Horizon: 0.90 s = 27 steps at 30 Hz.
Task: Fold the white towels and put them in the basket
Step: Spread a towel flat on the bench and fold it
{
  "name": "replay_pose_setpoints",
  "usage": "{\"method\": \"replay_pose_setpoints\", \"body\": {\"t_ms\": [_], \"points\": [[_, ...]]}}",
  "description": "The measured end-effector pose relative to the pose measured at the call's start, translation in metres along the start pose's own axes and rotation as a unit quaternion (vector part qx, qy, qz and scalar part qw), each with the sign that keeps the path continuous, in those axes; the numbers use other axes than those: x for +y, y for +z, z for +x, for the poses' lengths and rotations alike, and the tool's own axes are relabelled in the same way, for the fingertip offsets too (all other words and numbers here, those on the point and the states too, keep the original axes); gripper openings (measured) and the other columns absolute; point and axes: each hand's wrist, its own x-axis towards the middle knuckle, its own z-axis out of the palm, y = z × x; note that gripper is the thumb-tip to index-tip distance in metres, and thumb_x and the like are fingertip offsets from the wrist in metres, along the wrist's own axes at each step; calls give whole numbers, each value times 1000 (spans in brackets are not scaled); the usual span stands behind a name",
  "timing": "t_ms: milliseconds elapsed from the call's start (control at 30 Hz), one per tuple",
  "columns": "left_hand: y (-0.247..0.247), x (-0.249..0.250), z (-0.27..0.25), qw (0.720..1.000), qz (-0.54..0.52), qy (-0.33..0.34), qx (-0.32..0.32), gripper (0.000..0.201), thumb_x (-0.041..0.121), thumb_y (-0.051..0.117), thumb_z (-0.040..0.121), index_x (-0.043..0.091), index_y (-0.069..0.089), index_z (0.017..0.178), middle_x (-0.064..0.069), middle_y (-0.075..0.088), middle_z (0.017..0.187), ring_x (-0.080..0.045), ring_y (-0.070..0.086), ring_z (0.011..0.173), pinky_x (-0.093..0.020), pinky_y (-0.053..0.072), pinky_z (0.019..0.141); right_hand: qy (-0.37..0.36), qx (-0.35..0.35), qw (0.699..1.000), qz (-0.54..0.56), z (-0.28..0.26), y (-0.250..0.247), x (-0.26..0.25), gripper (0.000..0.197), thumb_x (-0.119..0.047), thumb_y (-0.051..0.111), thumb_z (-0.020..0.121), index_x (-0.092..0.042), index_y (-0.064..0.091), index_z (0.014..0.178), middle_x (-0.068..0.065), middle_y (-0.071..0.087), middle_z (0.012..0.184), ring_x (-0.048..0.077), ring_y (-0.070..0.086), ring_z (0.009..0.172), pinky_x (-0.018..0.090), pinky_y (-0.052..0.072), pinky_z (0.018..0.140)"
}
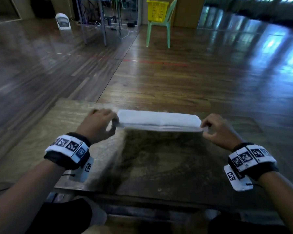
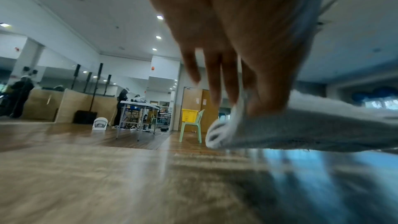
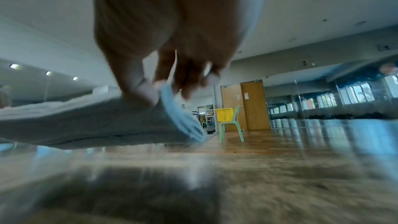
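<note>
A white towel (image 1: 158, 121), folded into a long narrow band, hangs stretched between my two hands just above the far half of the wooden table (image 1: 71, 114). My left hand (image 1: 115, 123) pinches its left end, thumb on top in the left wrist view (image 2: 247, 106). My right hand (image 1: 203, 128) pinches the right end, shown close in the right wrist view (image 3: 157, 93). The towel (image 2: 301, 129) sags slightly, its layered edge (image 3: 183, 125) facing me. A yellow basket (image 1: 157, 10) sits on a green chair far across the room.
The green plastic chair (image 1: 157, 31) with the basket (image 2: 189, 115) stands on the shiny wood floor beyond the table. A folding table (image 1: 95, 17) with cables and a white device (image 1: 63, 21) stand at the back left. People stand far off at the left (image 2: 20, 96).
</note>
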Motion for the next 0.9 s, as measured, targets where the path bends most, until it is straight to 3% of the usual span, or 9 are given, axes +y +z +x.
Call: {"method": "replay_pose_setpoints", "body": {"t_ms": [67,100,133,300,467,567,667,900], "points": [[9,1,-20,976,16,-19,-215,23,35,60,85,30,56,107,9,55,112,-11,52,103,-31,37,94,53,-201,978,-31,-20,5,-4,22,-16,72,74,-28,57,85,-9,53,83,14,53,83,28,42,73],[15,2,-29,960,14,-26,-278,24,38,57,87,31,55,110,10,53,114,-10,51,104,-28,37,93,79,-270,959,-42,-29,8,-5,21,-20,72,75,-28,57,87,-9,54,85,12,54,84,25,42,74],[19,2,-37,954,3,-30,-300,25,39,55,88,32,55,112,9,53,116,-10,51,104,-27,37,90,99,-305,947,-36,-38,11,-6,19,-21,71,77,-27,58,88,-7,57,88,12,55,85,24,43,76],[34,2,-56,981,-21,-13,-190,25,37,53,91,29,56,115,7,53,118,-14,51,111,-30,35,90,118,-256,959,-4,-58,15,3,15,-20,70,79,-22,60,90,0,61,92,15,57,85,28,48,79],[49,16,-51,993,-40,26,-110,23,28,55,91,25,62,112,6,59,116,-17,55,109,-30,32,87,33,-186,982,-15,-59,37,1,18,-18,70,78,-19,67,96,-2,59,87,15,55,84,32,47,78],[55,20,-45,993,-41,25,-112,21,27,53,92,28,63,111,9,60,114,-15,56,107,-29,29,85,26,-219,974,-56,-55,42,-6,18,-20,62,84,-21,66,101,-4,60,92,9,51,85,29,47,78],[60,23,-40,991,-33,14,-132,19,29,51,93,30,63,108,11,61,112,-13,56,106,-26,24,83,36,-248,966,-71,-53,44,-10,20,-16,58,85,-20,65,103,-2,60,97,12,53,91,26,44,79],[63,23,-36,991,0,9,-135,17,20,51,91,24,64,102,6,63,109,-16,56,104,-28,27,86,44,-245,968,-36,-56,48,-7,20,-5,58,84,-14,68,99,5,64,97,20,57,93,34,48,84]]}}
